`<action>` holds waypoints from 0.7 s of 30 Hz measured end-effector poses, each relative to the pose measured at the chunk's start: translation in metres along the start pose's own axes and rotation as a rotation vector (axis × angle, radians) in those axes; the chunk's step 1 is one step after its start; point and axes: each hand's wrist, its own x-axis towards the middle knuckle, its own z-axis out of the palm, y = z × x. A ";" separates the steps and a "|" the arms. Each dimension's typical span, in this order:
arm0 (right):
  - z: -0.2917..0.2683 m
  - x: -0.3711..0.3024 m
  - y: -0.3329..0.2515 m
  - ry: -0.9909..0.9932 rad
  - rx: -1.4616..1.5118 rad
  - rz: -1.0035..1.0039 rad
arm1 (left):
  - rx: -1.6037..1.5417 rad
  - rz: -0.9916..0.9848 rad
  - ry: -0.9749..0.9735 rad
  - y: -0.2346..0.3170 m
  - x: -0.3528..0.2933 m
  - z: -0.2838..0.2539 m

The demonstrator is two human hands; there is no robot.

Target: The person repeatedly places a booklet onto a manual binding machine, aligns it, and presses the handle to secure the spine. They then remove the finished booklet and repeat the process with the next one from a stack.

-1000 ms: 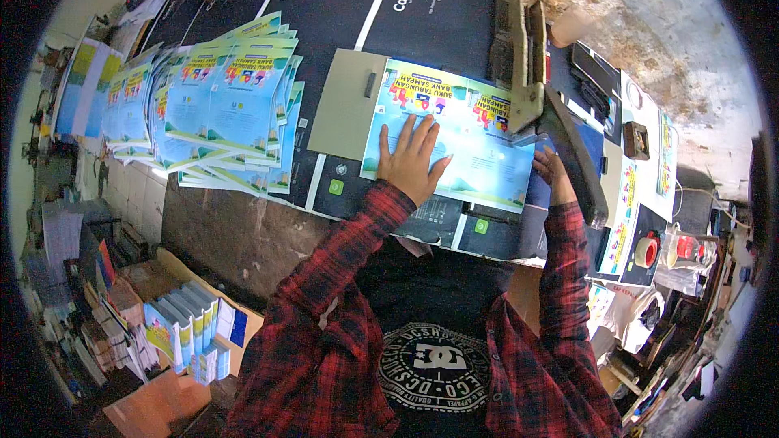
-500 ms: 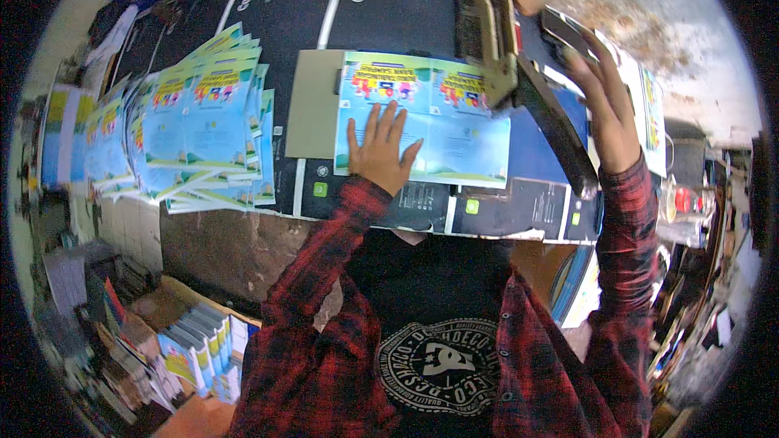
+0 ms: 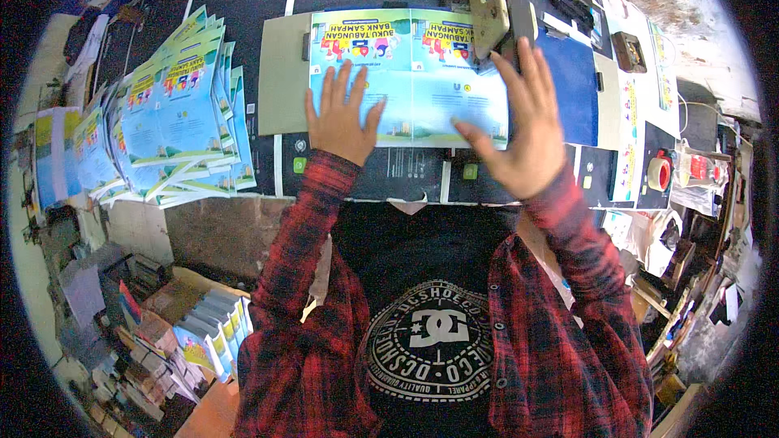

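The left hand (image 3: 341, 118) lies palm down, fingers spread and gripping nothing, on the glossy blue-and-yellow printed sheet (image 3: 412, 93), apparently keeping it flat with its left edge beside the small dark stop (image 3: 306, 46) on the flat grey board (image 3: 280, 85). The right hand (image 3: 527, 130), thumb wide of its parted fingers and visibly holding nothing, hovers by the sheet's right end; the brown cardboard box (image 3: 203, 280) at lower left contains upright blue-and-yellow booklets (image 3: 215, 334).

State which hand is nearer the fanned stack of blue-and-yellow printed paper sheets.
Left. The left hand is right of the fanned stack, on a flat blue-and-yellow printed paper sheet; the right hand is farther right, near that sheet's right edge.
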 end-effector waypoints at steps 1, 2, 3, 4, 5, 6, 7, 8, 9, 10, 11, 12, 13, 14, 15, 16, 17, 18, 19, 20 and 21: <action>-0.023 0.010 0.002 -0.052 0.067 0.000 | 0.035 -0.021 0.005 -0.009 -0.003 -0.003; -0.037 0.024 0.008 -0.057 0.300 0.062 | 0.130 -0.045 0.006 -0.019 -0.008 -0.008; -0.050 0.045 0.022 -0.189 0.821 0.287 | 0.101 -0.093 -0.003 -0.026 -0.008 -0.012; -0.055 0.059 0.045 -0.141 1.016 0.313 | 0.069 -0.137 -0.009 -0.033 -0.008 -0.014; -0.061 0.071 0.069 -0.083 1.218 0.336 | 0.043 -0.181 -0.014 -0.040 -0.006 -0.016; -0.053 0.077 0.078 0.095 1.129 0.360 | 0.021 -0.205 0.031 -0.047 -0.004 -0.012; -0.035 0.073 0.117 0.112 0.848 0.355 | -0.017 -0.216 0.016 -0.047 0.002 -0.011; 0.004 0.060 0.154 0.109 0.513 0.403 | -0.038 -0.239 0.001 -0.048 0.006 -0.015; 0.040 0.046 0.190 0.093 0.173 0.466 | -0.067 -0.262 -0.011 -0.049 0.013 -0.016; 0.075 0.019 0.191 0.111 0.236 0.396 | -0.067 -0.208 0.155 -0.055 0.011 -0.005; 0.079 0.004 0.170 0.024 0.278 0.405 | -0.213 -0.333 0.114 -0.052 0.010 -0.014; 0.085 -0.009 0.153 0.005 0.269 0.371 | -0.364 -0.448 0.078 -0.042 0.014 -0.029; 0.086 -0.020 0.139 0.023 0.257 0.308 | -0.511 -0.565 0.044 -0.033 0.016 -0.040; 0.084 -0.032 0.129 0.046 0.250 0.247 | -0.743 -0.719 0.091 -0.029 0.018 -0.046; 0.083 -0.045 0.123 0.079 0.262 0.192 | -0.876 -0.746 0.066 -0.036 0.016 -0.051; 0.077 -0.053 0.121 0.115 0.306 0.173 | -1.011 -0.759 0.035 -0.046 0.018 -0.056; 0.071 -0.060 0.124 0.149 0.375 0.188 | -1.154 -0.761 0.000 -0.057 0.023 -0.057; 0.066 -0.065 0.125 0.172 0.493 0.220 | -1.053 -0.683 0.077 -0.080 0.024 -0.064; 0.054 -0.072 0.129 0.190 0.614 0.300 | -0.862 -0.617 0.027 -0.093 0.035 -0.092; 0.043 -0.077 0.130 0.213 0.746 0.364 | -0.678 -0.581 0.000 -0.149 0.035 -0.104; 0.034 -0.087 0.140 0.220 0.762 0.435 | -0.416 -0.504 -0.075 -0.161 0.049 -0.138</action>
